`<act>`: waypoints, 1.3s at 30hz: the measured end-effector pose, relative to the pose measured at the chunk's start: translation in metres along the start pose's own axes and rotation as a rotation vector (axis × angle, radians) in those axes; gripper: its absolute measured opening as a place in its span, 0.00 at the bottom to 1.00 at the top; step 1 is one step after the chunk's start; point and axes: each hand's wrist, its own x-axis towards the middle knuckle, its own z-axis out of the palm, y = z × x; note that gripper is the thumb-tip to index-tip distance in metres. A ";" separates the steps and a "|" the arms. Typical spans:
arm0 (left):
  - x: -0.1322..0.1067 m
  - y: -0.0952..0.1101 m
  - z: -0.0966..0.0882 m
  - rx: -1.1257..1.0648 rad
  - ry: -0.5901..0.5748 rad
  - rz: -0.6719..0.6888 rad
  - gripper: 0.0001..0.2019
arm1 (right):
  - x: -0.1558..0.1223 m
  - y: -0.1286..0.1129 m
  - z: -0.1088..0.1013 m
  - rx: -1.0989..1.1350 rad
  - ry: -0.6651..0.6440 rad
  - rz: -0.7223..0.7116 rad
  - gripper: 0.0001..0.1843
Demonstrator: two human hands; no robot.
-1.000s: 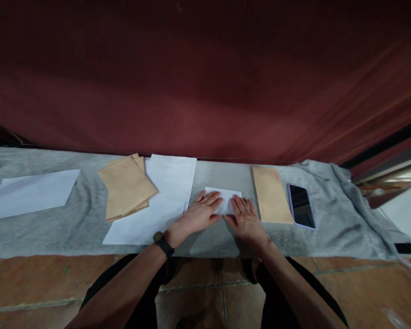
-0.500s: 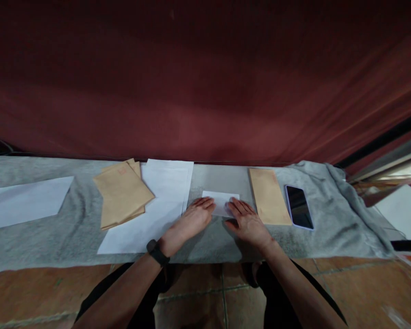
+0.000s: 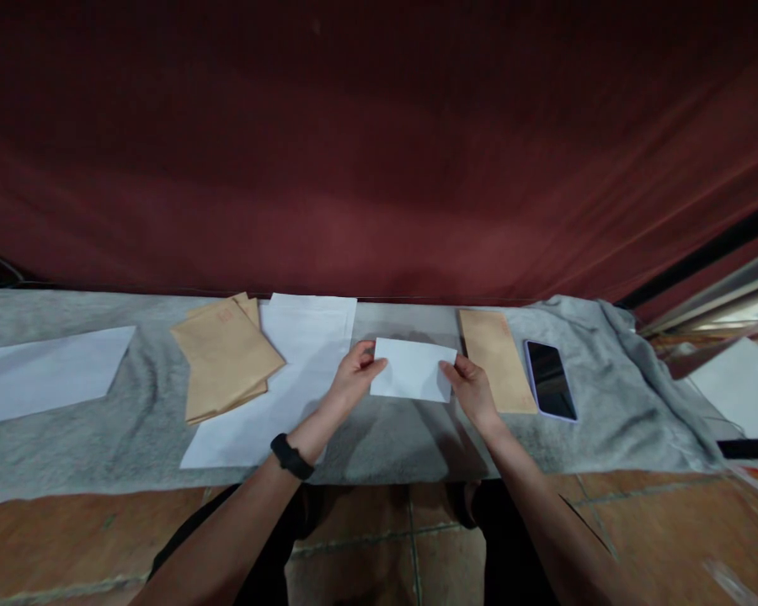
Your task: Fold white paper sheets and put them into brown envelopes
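A small white rectangle of folded paper (image 3: pixel 413 370) is held up above the grey cloth. My left hand (image 3: pixel 357 372) pinches its left edge, thumb on top and fingers behind. At the opposite edge my right hand (image 3: pixel 471 385) grips it the same way. Just right of that hand lies a brown envelope (image 3: pixel 498 362), flat on the cloth. Left of my left hand are white paper sheets (image 3: pixel 309 337), partly covered by a fanned stack of brown envelopes (image 3: pixel 227 358). The fingers behind the folded paper are mostly hidden.
A phone (image 3: pixel 551 380) in a pale purple case lies beyond the single envelope. Another white sheet (image 3: pixel 50 374) rests at far left. The grey cloth (image 3: pixel 632 404) is bunched up on the right. A dark red curtain (image 3: pixel 379 168) hangs behind the narrow surface.
Both hands were pressing flat on the folded paper on the cloth. Now they have gripped its two ends and raised it off the surface.
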 end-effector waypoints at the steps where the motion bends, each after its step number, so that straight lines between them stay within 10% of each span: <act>1: 0.001 -0.004 0.000 0.001 -0.007 -0.021 0.22 | 0.001 0.002 0.001 -0.043 0.017 0.002 0.22; 11: 0.007 -0.023 -0.001 0.722 0.148 0.111 0.32 | -0.003 0.012 0.016 -0.872 0.049 -0.084 0.19; 22: -0.002 -0.024 0.007 1.033 0.124 0.219 0.27 | -0.013 0.008 0.034 -0.910 -0.072 -0.496 0.24; 39: -0.025 -0.042 0.037 1.305 -0.090 0.496 0.30 | -0.034 0.023 0.054 -1.102 -0.142 -0.568 0.32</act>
